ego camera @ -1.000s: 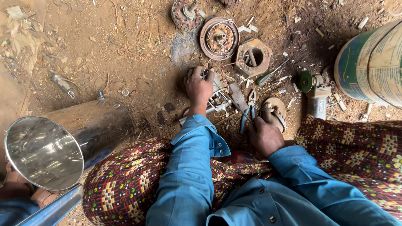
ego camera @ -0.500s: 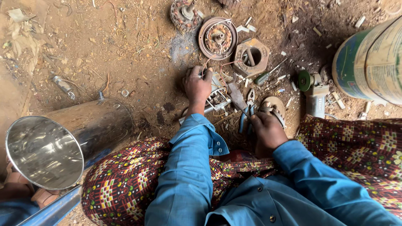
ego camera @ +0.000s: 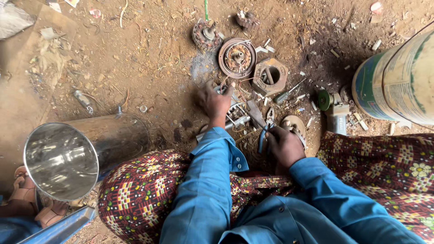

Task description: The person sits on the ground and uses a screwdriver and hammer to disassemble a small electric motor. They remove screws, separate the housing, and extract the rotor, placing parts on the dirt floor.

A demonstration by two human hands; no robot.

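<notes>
While left hand (ego camera: 214,101) spreads over metal part (ego camera: 236,115), right hand (ego camera: 285,145) grip closed round blue-handled pliers (ego camera: 263,135).

left hand (ego camera: 214,103) — reaching forward, fingers spread | right hand (ego camera: 284,145) — fingers curled, fisted, drawn close

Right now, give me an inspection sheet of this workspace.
Surface: bare dirt ground, littered with scraps.
Job's things: blue-handled pliers; small metal assembly.
Clutter: round rusty disc, hexagonal housing, shiny steel cylinder lying on its side.
Hands: left hand reaching onto the assembly; right hand gripping the pliers.
Cables: thin loose wires among the parts.
Surroundings: large drum at right; patterned cloth over the knees.
</notes>
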